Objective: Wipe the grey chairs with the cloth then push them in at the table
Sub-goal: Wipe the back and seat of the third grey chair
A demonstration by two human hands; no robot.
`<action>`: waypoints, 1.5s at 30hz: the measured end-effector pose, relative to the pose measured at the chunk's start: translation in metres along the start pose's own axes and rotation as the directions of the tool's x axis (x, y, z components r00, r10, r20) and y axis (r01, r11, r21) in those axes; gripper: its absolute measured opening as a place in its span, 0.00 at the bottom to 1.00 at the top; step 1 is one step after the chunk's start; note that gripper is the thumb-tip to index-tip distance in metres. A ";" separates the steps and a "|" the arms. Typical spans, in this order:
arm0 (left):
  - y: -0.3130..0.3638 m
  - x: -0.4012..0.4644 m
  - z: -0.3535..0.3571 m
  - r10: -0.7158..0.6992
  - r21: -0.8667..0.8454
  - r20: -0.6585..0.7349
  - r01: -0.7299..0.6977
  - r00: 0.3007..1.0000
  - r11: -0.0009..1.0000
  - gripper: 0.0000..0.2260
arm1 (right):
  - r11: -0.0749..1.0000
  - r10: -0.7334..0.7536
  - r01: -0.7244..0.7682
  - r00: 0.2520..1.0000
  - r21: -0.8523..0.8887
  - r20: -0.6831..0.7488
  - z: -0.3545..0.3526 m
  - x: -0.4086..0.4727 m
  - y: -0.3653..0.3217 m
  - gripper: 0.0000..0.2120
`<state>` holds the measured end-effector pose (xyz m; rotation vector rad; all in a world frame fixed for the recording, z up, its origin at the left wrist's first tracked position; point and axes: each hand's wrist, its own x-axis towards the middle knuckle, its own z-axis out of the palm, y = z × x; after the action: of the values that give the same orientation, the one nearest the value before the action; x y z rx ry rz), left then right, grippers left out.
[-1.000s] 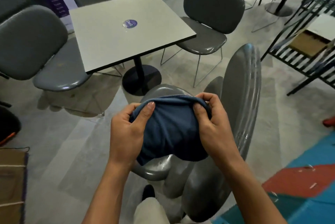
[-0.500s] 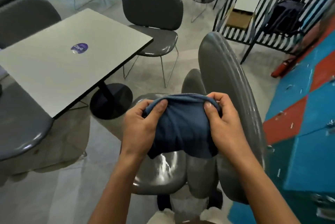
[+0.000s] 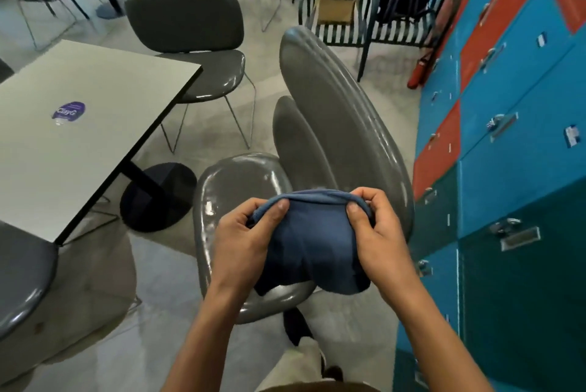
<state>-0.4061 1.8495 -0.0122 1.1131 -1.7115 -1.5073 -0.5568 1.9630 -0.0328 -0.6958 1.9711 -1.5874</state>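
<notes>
The table (image 3: 95, 125) stands at the left. Right of the table, pulled out from it, is a stack of grey chairs (image 3: 333, 125). Over the stack's seat hangs the blue cloth (image 3: 314, 242), its top edge pinched by the left hand (image 3: 244, 239) and the right hand (image 3: 377, 233), thumbs in front.

Just one head-worn wide-angle view, looking steeply down and forward from right above the grey chair (image 3: 241, 201). Table (image 3: 79, 138) sits left of that chair, lockers (image 3: 507, 138) close on its right.
</notes>
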 end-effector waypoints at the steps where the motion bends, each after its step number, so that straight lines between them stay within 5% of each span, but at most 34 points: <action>1: -0.003 -0.009 0.001 -0.014 0.001 0.010 0.014 1.000 1.000 0.06 | 1.000 0.015 -0.015 1.000 0.006 -0.011 -0.002 -0.011 0.005 0.07; 18: -0.044 -0.088 -0.056 -0.062 0.080 0.139 0.052 0.988 0.995 0.10 | 0.985 0.164 -0.156 0.979 0.072 -0.123 0.034 -0.140 0.024 0.05; 32: -0.080 -0.043 -0.239 -0.175 0.047 0.230 0.168 0.957 0.985 0.06 | 0.986 0.147 -0.129 0.968 0.102 -0.201 0.226 -0.165 0.004 0.08; 45: -0.087 0.039 -0.241 -0.201 0.120 0.340 0.169 0.919 0.978 0.08 | 0.975 0.199 -0.149 0.919 0.168 -0.341 0.266 -0.118 0.013 0.09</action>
<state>-0.2001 1.6991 -0.0573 1.1291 -1.9715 -1.8552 -0.2921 1.8538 -0.0864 -0.1755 2.0756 -1.8146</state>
